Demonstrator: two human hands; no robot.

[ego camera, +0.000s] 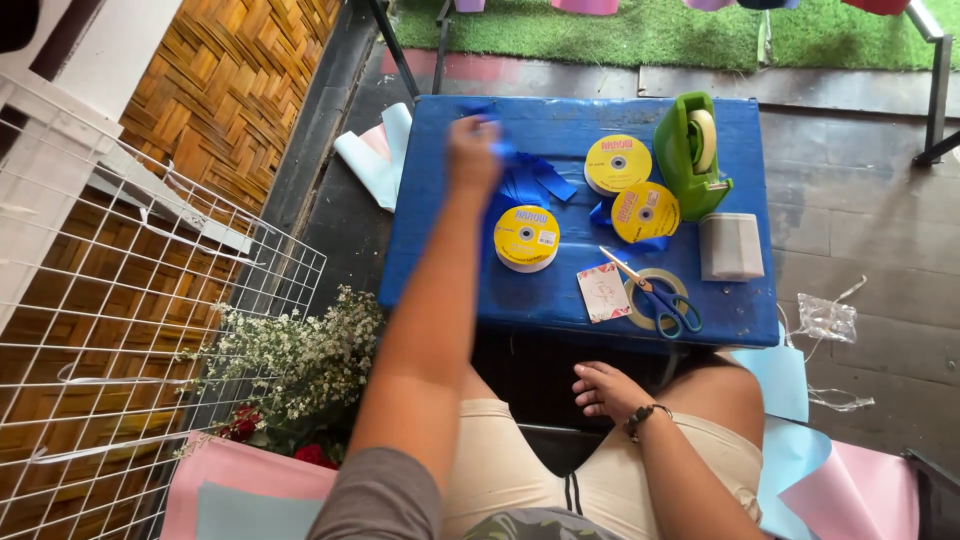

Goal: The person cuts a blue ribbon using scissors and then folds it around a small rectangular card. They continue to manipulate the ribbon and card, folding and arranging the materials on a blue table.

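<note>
Left hand (473,152): stretched out over the blue table (440,270), pinching blue ribbon (525,178) at its far end.
Blue ribbon: runs from the fingers down toward the yellow ribbon spool (526,238).
Right hand (606,390): loose, holding nothing, resting on the knee.
Scissors (655,295): lying near the table's front edge.

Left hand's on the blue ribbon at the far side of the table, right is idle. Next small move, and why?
Probably draw the blue ribbon back toward the body with the left hand. It is pinched at the far edge of the table, while the scissors lie near the front edge, closer to the right hand resting by the knee.
</note>
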